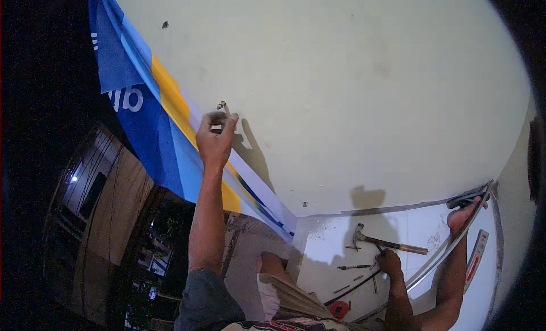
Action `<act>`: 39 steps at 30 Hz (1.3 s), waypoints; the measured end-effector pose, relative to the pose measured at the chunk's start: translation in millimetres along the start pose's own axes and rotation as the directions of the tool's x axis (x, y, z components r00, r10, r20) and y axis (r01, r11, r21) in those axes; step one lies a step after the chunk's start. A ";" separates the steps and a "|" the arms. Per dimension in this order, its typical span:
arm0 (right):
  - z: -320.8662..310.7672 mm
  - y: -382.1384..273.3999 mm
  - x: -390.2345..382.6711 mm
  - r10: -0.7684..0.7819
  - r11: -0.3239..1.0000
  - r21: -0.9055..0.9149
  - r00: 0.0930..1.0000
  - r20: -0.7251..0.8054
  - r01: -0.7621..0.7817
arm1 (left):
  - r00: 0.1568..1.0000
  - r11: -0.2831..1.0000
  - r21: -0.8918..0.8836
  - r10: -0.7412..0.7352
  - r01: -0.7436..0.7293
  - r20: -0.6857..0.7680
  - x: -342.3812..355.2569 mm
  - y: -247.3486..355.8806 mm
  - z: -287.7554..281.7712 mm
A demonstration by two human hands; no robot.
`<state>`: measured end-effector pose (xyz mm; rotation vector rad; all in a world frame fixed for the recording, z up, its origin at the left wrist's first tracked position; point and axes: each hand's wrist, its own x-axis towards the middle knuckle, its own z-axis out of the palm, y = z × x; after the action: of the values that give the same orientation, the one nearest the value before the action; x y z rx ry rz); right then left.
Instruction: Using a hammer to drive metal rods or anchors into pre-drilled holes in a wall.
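Note:
My left hand (216, 134) is raised to the pale wall (364, 103), thumb and fingers pinched round a short, pale peg-like piece (227, 108). The piece's upper end is beside a brownish hole (220, 105) in the wall; whether it enters the hole I cannot tell. Low on the right, my right hand (389, 261) is curled closed on the white tiled surface, just under the handle of a claw hammer (392, 243). A thin dark rod (358, 284) runs up to its fingers. What this hand grips is mostly hidden.
A blue, yellow and white banner (165, 137) hangs along the wall's left edge. On the tiles lie a pen-like tool (354, 267), a red round item (339, 309) and several small rods. A long strip (449, 245) and a silver level-like bar (475, 262) flank my leg (452, 280).

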<state>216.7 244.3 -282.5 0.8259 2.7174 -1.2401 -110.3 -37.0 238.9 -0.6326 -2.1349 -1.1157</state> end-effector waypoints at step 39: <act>0.9 -17.4 -29.2 -0.045 0.988 -0.157 0.966 -0.253 0.004 | 0.953 0.863 0.446 0.295 -0.237 -0.065 18.4 15.2 -11.1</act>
<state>233.2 221.1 -263.7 0.9996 2.9860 -0.9686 -109.2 -36.2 265.1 -0.5991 -2.0113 -0.4888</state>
